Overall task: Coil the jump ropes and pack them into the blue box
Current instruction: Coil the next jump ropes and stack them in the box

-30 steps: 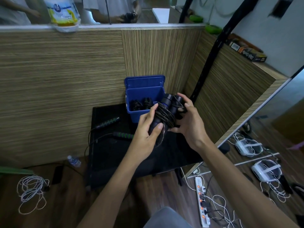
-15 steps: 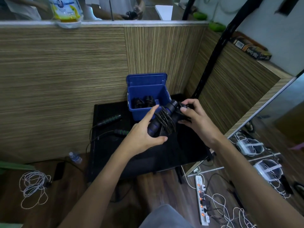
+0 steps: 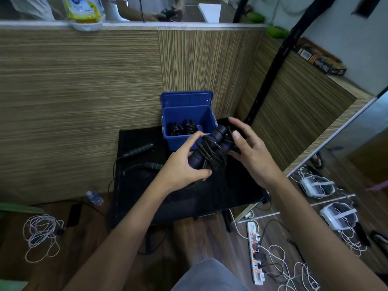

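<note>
Blue-handled and wound with dark cord, the coiled jump rope (image 3: 210, 153) sits in both hands just in front of the blue box (image 3: 186, 124) — left hand (image 3: 182, 164) gripping the handles' lower end, right hand (image 3: 249, 150) cupping the far side, thumb lifted. Coiling looks finished; next, I judge, comes lowering the bundle into the box beside the ropes already inside (image 3: 181, 128). A green-striped rope (image 3: 144, 156) lies uncoiled on the desk (image 3: 136, 185) — well clear of that path.

Glossy plastic blue box (image 3: 190, 114), glossy black table (image 3: 210, 196), seemingly braided rope (image 3: 212, 154), wood-grain panels (image 3: 84, 91).
</note>
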